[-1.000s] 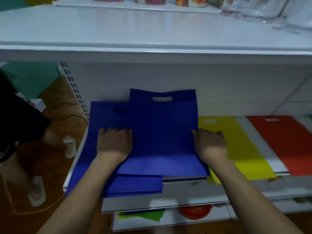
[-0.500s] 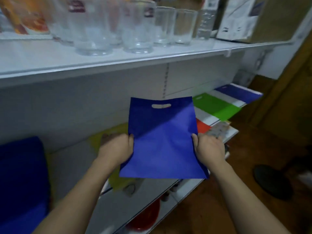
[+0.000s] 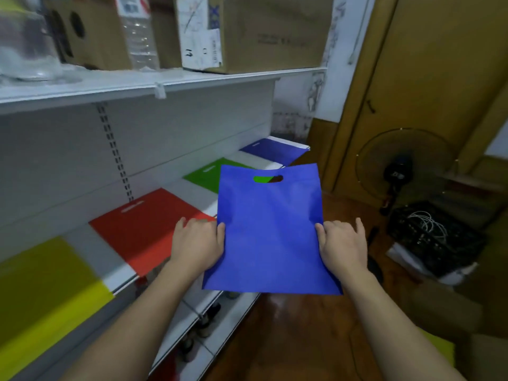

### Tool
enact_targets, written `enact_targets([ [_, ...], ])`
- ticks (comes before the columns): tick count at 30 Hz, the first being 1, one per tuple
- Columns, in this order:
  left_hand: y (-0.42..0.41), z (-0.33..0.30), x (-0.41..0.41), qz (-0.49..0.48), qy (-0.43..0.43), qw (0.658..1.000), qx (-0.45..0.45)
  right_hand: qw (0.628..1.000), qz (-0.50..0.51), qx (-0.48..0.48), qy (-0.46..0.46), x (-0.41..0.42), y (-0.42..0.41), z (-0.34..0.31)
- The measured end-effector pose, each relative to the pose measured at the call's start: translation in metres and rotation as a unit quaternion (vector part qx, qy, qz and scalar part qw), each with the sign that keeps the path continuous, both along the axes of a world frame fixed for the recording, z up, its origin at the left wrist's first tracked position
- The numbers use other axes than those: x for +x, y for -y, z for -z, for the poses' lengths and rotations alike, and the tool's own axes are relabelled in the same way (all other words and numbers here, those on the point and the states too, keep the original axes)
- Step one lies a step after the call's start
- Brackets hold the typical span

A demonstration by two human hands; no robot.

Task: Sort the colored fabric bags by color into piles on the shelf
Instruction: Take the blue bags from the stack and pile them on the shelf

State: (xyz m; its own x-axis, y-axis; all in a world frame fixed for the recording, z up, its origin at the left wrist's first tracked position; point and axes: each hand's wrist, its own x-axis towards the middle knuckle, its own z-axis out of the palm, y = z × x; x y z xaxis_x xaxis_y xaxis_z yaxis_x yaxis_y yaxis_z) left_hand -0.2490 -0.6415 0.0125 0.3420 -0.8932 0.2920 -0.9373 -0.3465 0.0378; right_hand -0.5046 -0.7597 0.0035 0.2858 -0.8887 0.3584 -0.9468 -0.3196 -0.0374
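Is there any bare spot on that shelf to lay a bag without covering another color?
Narrow white strips of shelf show between the yellow bag and red bag, between red and the green bag, and between green and the far blue bag. None looks wide enough for a whole bag.

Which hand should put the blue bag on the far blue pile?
Probably the right hand. It grips the blue bag on the side toward the blue pile at the shelf's far end; the left hand is by the red bag.
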Motion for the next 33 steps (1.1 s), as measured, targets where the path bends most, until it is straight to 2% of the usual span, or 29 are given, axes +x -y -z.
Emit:
enact_targets([
  [8, 0.112, 0.006, -0.006, 0.012, 0.006, 1.0, 0.018, 1.0, 0.012, 0.016, -0.001, -0.017, 0.09, 0.011],
  [15, 0.248, 0.032, 0.024, -0.019, -0.005, 1.0, -0.006, 1.0, -0.002, 0.003, -0.018, 0.015, 0.242, 0.021],
  [26, 0.425, 0.036, 0.071, -0.084, -0.114, 0.99, -0.01, 0.997, -0.073, 0.035, -0.009, 0.083, 0.456, 0.028],
  [31, 0.489, 0.043, 0.079, -0.123, -0.096, 0.988, -0.006, 0.988, -0.144, 0.05, -0.018, 0.113, 0.551, 0.023],
  [33, 0.519, 0.047, 0.078, -0.153, -0.118, 0.981, -0.002, 0.982, -0.179, 0.058, -0.016, 0.127, 0.597, 0.027],
])
